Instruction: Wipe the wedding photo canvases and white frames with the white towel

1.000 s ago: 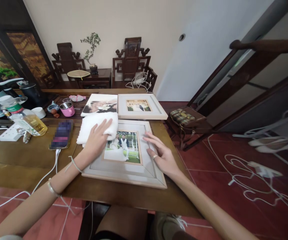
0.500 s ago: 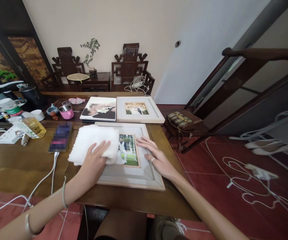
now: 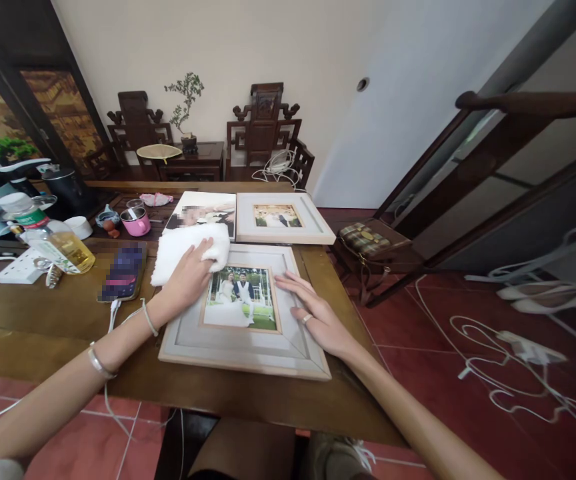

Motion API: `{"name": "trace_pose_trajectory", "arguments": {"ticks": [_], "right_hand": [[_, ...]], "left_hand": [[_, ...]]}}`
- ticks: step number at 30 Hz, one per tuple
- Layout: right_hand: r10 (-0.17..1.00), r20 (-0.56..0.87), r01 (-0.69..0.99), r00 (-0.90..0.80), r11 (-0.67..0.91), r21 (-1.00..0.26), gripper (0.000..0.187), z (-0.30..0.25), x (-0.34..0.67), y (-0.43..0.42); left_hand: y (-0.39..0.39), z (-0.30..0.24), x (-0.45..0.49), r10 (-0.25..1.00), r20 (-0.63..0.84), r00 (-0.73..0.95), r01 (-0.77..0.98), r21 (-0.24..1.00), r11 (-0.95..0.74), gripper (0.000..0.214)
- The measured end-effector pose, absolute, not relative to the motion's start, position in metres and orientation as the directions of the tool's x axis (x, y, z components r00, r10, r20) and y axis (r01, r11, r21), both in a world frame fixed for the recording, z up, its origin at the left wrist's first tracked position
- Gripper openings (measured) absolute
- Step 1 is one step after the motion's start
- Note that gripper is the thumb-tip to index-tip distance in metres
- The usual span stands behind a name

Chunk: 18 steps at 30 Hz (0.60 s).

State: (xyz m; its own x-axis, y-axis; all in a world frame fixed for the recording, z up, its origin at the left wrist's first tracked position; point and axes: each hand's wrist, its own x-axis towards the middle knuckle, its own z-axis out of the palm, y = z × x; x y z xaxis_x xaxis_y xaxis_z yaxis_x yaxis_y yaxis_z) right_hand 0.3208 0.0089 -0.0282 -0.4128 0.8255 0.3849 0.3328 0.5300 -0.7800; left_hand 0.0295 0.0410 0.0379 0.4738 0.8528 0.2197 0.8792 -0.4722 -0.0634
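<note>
Wooden desk (image 3: 23, 333) on a red-tiled floor (image 3: 433, 373), dark carved chairs (image 3: 267, 107) before the pale wall (image 3: 313, 40) beyond. A picture frame (image 3: 241, 350) lies face up near the desk's front edge — the left hand (image 3: 191, 270), fingers bent, holds a white cloth (image 3: 178, 247) over its far left corner; the right hand (image 3: 318, 317), fingers loosely extended and gripping nothing, touches its right side.

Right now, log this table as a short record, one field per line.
Left grip: resting on the white cloth
Right grip: fingers spread over the near frame's right side
Near frame: flat on the table, photo showing two people
Behind it: second frame, beside a picture
Left of it: phone with white cable plugged in; bottle; pink mug
</note>
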Motion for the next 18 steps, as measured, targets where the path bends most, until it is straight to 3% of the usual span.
{"name": "trace_pose_trajectory", "arguments": {"ticks": [5,9,14,18], "right_hand": [[0.829,0.395,0.347,-0.396,0.534,-0.771,0.055,-0.029,0.321,0.01],[0.825,0.406,0.365,-0.393,0.545,-0.755,0.054,-0.03,0.32,0.008],[0.819,0.414,0.377,-0.398,0.557,-0.74,0.051,-0.031,0.32,0.009],[0.806,0.414,0.378,-0.422,0.572,-0.728,0.049,-0.032,0.323,0.011]], "left_hand": [[0.005,0.04,0.038,0.848,0.085,0.524,0.849,-0.131,-0.511,0.03],[-0.058,0.048,0.039,0.811,-0.012,0.585,0.808,-0.075,-0.584,0.024],[-0.123,0.045,0.036,0.78,0.047,0.624,0.781,0.005,-0.625,0.02],[-0.107,0.038,0.035,0.775,0.102,0.624,0.776,0.033,-0.63,0.018]]}}
